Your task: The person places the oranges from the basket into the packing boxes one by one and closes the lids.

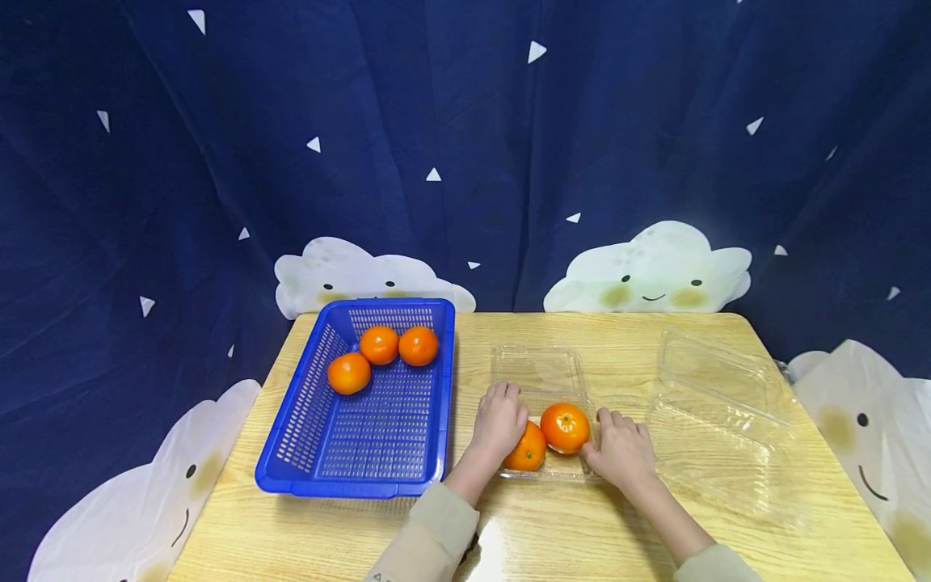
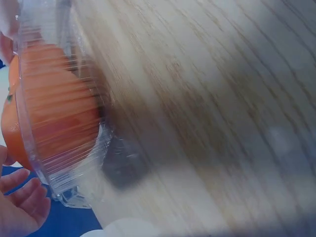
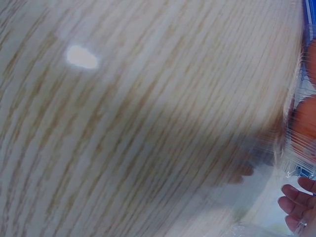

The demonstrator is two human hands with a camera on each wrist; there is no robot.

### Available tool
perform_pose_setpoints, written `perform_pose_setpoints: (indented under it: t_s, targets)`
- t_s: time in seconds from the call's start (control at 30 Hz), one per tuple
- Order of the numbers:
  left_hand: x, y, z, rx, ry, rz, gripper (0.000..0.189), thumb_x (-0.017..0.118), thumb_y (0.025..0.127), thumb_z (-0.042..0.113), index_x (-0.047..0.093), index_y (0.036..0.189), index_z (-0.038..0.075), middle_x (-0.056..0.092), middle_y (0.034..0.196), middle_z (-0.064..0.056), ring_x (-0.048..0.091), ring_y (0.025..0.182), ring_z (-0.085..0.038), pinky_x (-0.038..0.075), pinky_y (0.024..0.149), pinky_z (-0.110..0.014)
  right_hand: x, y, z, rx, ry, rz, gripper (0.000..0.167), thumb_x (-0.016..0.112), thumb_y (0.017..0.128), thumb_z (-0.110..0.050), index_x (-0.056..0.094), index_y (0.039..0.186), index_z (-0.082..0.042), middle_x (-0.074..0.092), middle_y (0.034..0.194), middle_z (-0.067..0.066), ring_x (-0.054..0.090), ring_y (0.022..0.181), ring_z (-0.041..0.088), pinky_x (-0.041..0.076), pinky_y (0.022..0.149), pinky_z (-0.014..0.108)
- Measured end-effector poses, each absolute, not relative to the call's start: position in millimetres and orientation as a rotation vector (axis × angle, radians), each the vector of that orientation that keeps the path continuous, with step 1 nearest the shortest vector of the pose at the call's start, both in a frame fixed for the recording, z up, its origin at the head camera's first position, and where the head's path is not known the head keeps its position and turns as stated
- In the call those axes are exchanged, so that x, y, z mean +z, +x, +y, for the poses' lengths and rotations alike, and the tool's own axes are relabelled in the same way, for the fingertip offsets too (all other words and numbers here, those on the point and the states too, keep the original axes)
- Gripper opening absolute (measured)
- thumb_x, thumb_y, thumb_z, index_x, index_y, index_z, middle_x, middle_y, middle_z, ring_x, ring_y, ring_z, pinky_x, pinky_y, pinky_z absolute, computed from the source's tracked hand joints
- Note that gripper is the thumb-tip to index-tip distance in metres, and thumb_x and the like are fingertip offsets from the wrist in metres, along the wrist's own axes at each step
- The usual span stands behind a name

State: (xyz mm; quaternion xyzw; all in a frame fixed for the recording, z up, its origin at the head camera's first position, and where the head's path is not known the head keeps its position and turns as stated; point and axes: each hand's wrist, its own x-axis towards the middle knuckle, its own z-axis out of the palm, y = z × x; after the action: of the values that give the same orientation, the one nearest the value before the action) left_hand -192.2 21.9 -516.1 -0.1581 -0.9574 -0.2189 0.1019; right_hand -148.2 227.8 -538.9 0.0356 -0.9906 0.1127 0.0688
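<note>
A clear plastic clamshell box [image 1: 539,369] lies with its lid laid back and two oranges in its near half. At the left end, my left hand [image 1: 499,422] partly covers the left orange [image 1: 528,449]; its loosely bent fingers [image 2: 30,200] show beside the box end in the left wrist view. The right orange [image 1: 565,428] sits with its stem spot up. My right hand [image 1: 621,449] is at the box's right end, thumb close to the rim. Its fingers [image 3: 297,200] are spread and slightly bent in the right wrist view.
A blue plastic basket [image 1: 448,404] stands to the left, with three oranges [image 1: 379,345] toward its back. More clear plastic packaging [image 1: 716,420] lies at the right of the wooden table [image 1: 349,537]. A dark blue curtain [image 1: 465,105] hangs behind the table.
</note>
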Motion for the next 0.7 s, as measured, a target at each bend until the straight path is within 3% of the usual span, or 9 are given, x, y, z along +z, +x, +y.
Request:
perform_pose_setpoints:
  t_s: [0.23,0.7]
  targets:
    - [-519,-203,24,-0.808,-0.308,-2.730,0.020,0.059,0.083,0.014,0.061,0.099,0.002,0.057,0.098,-0.009,0.053,0.091,-0.022,0.046,0.077,-0.033,-539,-148,228,0.342,0.112,-2.965,0.058,0.063,0.069,-0.032,0.052,0.112,0.006,0.058,0.101,0.022,0.054,0.094,0.041,0.037,0.079,0.053]
    - [-525,-220,28,-1.170,0.001,-2.640,0.031,0.059,0.080,0.005,0.055,0.110,-0.002,0.050,0.108,-0.015,0.046,0.099,-0.028,0.045,0.081,-0.036,-538,-148,227,0.354,0.106,-2.964,0.058,0.063,0.069,-0.032,0.052,0.112,0.005,0.059,0.100,0.022,0.054,0.095,0.041,0.037,0.080,0.053]
